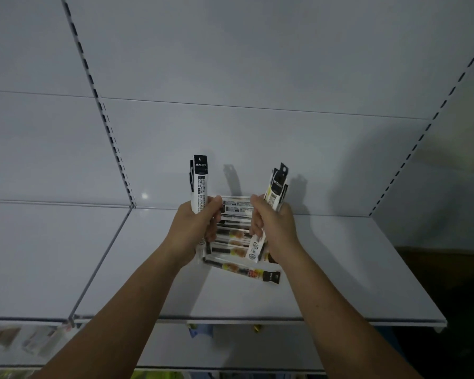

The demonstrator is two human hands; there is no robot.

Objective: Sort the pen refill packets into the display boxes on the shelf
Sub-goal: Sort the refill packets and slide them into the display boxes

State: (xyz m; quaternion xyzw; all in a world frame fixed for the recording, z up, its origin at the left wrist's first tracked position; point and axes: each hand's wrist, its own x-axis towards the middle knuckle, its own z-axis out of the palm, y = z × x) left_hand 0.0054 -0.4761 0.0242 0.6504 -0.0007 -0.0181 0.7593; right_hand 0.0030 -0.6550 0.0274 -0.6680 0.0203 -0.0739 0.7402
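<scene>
A white metal shelf (326, 283) juts out from a pale back panel (230, 64), which is framed by slotted uprights at left (104, 116) and right (422, 132). A person's two bare forearms reach up from the lower edge of the head view to the middle of the shelf.

The left hand (196, 228) grips a bundle of pen refill packets (200, 181) that stands nearly upright, black headers on top. Its fingers (216, 206) are curled tight round the lower half of the bundle. The right hand (274, 228) holds a second bundle (277, 187) that leans to the right. Its fingers (257, 206) are wrapped round the middle, and white packet ends stick out below the fist.

Between the two hands, more packets lie flat in a loose pile (234, 239) on the shelf, close to the back panel and partly hidden by the hands. A single packet (244, 270) with a black hang tab lies at the near edge of the pile, slanted down to the right.

On the level below, blurred hanging goods (25, 340) show at lower left.
</scene>
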